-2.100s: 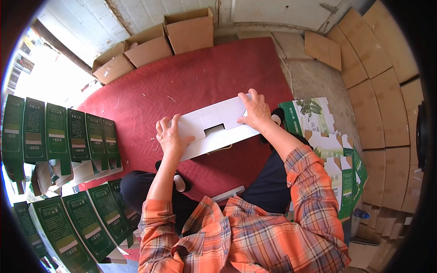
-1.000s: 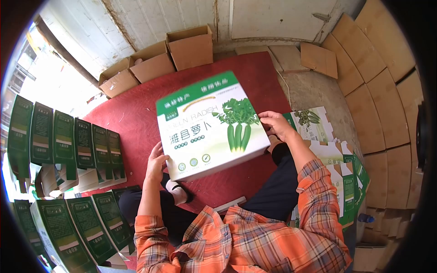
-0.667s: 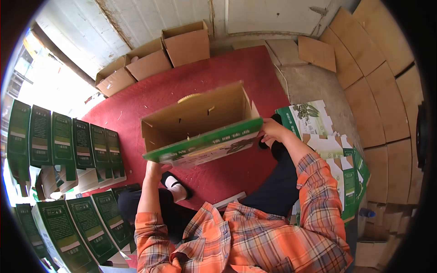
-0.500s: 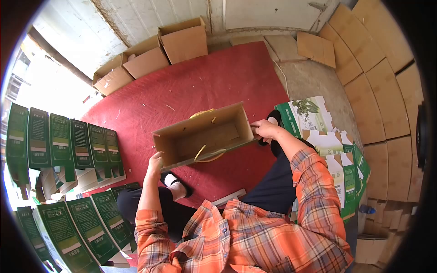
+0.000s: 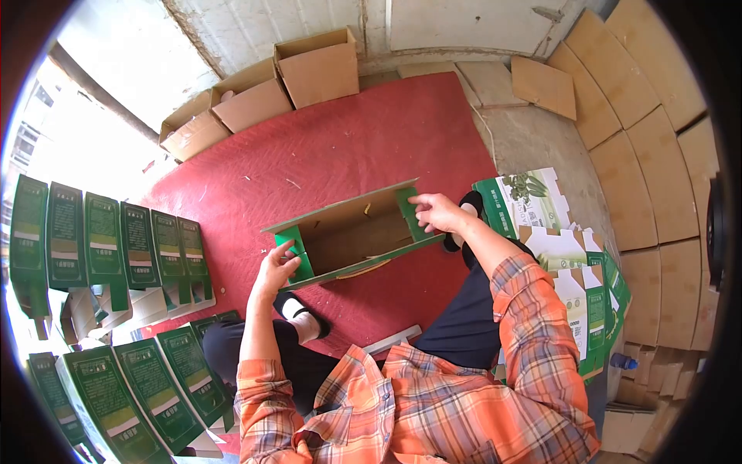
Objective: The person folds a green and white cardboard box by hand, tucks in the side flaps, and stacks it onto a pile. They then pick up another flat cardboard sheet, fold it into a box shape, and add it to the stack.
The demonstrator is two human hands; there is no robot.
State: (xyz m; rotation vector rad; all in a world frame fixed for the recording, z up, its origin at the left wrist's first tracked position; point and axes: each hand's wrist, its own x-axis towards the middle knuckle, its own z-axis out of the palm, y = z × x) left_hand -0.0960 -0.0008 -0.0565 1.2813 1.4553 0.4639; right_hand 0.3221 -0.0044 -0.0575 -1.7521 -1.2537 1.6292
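On the red mat (image 5: 348,139), near its middle, sits the carton (image 5: 352,232), open side up and tilted toward the camera, with 1 green flap at each short end.

1. Left hand (image 5: 274,267): half open, fingers extended, fingertips against the left end flap; no closed grasp is visible.
2. Right hand (image 5: 437,210): open, fingers extended onto the right end flap, nothing enclosed.
3. Handling, as judged: empty corrugated board, light, stiff across its panels, weak at the fold lines. Hold it by the 2 short end walls; loose flaps would bend.

Along the mat's far edge stand 3 brown boxes (image 5: 317,58). Left of the mat are rows of green boxes (image 5: 108,240); right of it lie printed flat blanks (image 5: 533,201). At the mat's near edge, a shoe (image 5: 297,309) lies just below the carton.
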